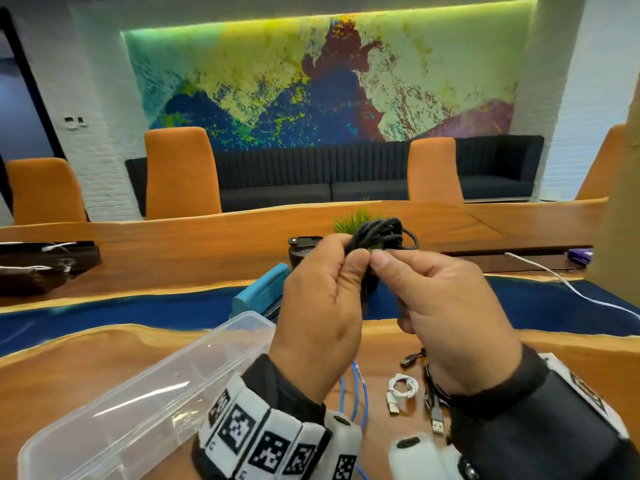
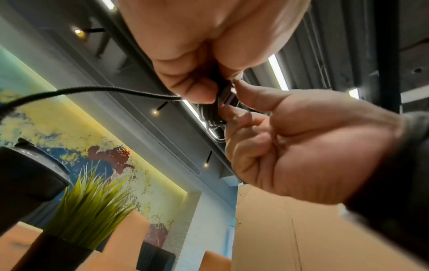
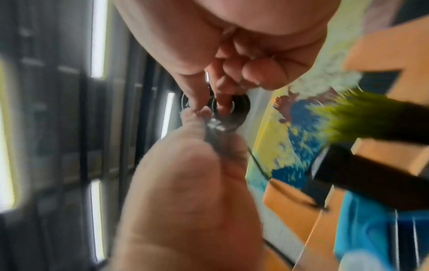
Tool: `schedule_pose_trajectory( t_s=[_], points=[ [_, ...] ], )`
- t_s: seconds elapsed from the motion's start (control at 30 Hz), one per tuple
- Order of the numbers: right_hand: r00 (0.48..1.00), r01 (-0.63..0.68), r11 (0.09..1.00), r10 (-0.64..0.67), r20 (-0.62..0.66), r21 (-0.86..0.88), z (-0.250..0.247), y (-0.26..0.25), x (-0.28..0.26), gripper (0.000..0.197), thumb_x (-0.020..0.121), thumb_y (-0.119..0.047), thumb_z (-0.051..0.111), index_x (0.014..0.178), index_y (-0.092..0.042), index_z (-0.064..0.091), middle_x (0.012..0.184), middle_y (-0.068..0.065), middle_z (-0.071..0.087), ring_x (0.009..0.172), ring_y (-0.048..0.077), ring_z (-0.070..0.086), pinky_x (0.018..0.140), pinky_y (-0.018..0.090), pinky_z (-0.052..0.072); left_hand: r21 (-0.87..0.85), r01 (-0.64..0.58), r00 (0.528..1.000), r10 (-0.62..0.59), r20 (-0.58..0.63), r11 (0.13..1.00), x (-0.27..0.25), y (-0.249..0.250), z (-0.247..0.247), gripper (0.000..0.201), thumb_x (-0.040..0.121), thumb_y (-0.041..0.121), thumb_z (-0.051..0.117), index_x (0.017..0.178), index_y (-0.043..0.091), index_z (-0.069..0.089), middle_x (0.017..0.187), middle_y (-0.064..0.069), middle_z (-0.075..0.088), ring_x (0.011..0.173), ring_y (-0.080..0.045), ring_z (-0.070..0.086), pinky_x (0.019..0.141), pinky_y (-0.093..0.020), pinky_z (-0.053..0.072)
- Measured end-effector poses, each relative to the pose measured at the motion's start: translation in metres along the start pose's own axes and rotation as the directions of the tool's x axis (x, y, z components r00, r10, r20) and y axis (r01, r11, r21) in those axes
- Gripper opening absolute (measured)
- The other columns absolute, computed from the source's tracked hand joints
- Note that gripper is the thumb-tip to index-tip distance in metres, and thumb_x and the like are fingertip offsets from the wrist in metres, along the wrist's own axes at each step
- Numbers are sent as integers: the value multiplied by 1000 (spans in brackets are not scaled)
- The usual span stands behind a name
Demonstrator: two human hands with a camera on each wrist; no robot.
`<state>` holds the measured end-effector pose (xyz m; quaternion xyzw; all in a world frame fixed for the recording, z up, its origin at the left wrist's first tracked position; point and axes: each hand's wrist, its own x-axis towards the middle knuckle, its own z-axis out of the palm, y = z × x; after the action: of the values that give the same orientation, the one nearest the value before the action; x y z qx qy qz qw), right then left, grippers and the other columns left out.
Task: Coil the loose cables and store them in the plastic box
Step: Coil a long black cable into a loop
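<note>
Both hands are raised over the table with a black braided cable (image 1: pixel 381 233) bunched into a small coil between them. My left hand (image 1: pixel 351 252) grips the coil. My right hand (image 1: pixel 384 259) pinches the cable right beside the left thumb. In the left wrist view a loose stretch of the cable (image 2: pixel 92 90) arcs off to the left, and a metal plug (image 2: pixel 228 99) shows between the fingertips. The right wrist view is blurred but shows the coil (image 3: pixel 241 110) between both hands. The clear plastic box (image 1: pixel 138 393) lies open at the lower left.
Under my hands lie a coiled white cable (image 1: pixel 401 388), black USB cables (image 1: pixel 434 407) and a blue cable (image 1: pixel 353 393). A teal lid (image 1: pixel 263 289), a black cup (image 1: pixel 303 252) and a green plant (image 1: pixel 353 221) stand behind. A long white cable (image 1: pixel 568 285) runs at the right, near a cardboard box (image 1: pixel 620 202).
</note>
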<state>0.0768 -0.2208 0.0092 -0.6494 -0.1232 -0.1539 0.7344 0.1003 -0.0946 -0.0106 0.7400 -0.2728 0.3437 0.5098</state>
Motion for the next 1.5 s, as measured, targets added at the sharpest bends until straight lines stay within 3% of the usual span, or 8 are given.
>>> schedule_pose_trajectory(
  t_s=[0.23, 0.37, 0.47, 0.8, 1.1, 1.27, 1.4, 1.5],
  points=[
    [918, -392, 786, 300, 259, 478, -17, 3, 13, 19, 75, -25, 63, 63, -16, 51, 68, 1, 44, 67, 17, 45, 55, 29, 40, -304, 197, 971, -229, -74, 932, 8, -3, -6, 26, 101, 34, 45, 87, 20, 63, 76, 0, 64, 69, -15, 56, 64, -30, 48],
    [921, -82, 997, 78, 382, -7, -25, 8, 13, 21, 80, -23, 61, 62, -14, 61, 78, 9, 51, 77, 22, 52, 74, 44, 48, -690, 330, 853, -516, -74, 644, 28, -12, -32, 28, 104, 28, 41, 86, 18, 60, 71, 4, 61, 63, -11, 54, 57, -24, 46],
    [921, 40, 991, -86, 380, 127, -27, -5, 9, 25, 81, -18, 68, 57, -16, 66, 87, 9, 62, 82, 22, 60, 76, 40, 54, -832, 213, 734, -646, -209, 512, 45, -33, -71, 27, 106, 25, 41, 87, 14, 58, 69, 2, 58, 49, -6, 53, 45, -19, 44],
    [996, 23, 999, -27, 88, 39, 4, 1, -8, 59, 48, -77, 73, 89, -34, 69, 87, -4, 70, 83, 20, 71, 61, 34, 56, -341, 109, 974, -170, -152, 934, 18, -4, -25, 32, 103, 33, 40, 88, 12, 59, 78, -6, 59, 74, -21, 58, 67, -36, 51],
    [987, -61, 971, 24, 162, 232, -3, -1, -5, 22, 74, -31, 63, 80, -15, 75, 85, 5, 72, 84, 22, 67, 75, 36, 55, -106, -21, 978, -1, -208, 994, 6, -4, -6, 26, 102, 31, 44, 92, 13, 59, 75, 8, 60, 67, -8, 56, 63, -20, 45],
    [947, 251, 959, -272, 169, 133, -6, 3, -1, 36, 89, -46, 55, 83, -16, 74, 67, 8, 66, 81, 31, 67, 88, 36, 52, -741, 338, 814, -576, -79, 580, 22, -14, -17, 31, 104, 30, 41, 84, 17, 60, 72, 4, 60, 63, -11, 51, 57, -23, 46],
    [890, 278, 955, -296, 347, 101, -3, 11, -8, 30, 93, -37, 58, 99, -11, 72, 46, -3, 45, 44, 17, 50, 55, 48, 53, -900, 272, 732, -680, -36, 341, 32, -24, -38, 28, 104, 29, 41, 87, 14, 58, 76, -2, 56, 54, -11, 48, 48, -20, 43],
    [867, 166, 985, -120, 483, -54, -6, 13, -7, 29, 91, -40, 62, 96, -14, 75, 48, -9, 51, 42, 4, 46, 44, 24, 40, -956, 200, 740, -673, 6, 212, 40, -30, -58, 27, 104, 30, 40, 88, 15, 56, 76, -1, 57, 55, -9, 52, 48, -18, 45]
  ],
)
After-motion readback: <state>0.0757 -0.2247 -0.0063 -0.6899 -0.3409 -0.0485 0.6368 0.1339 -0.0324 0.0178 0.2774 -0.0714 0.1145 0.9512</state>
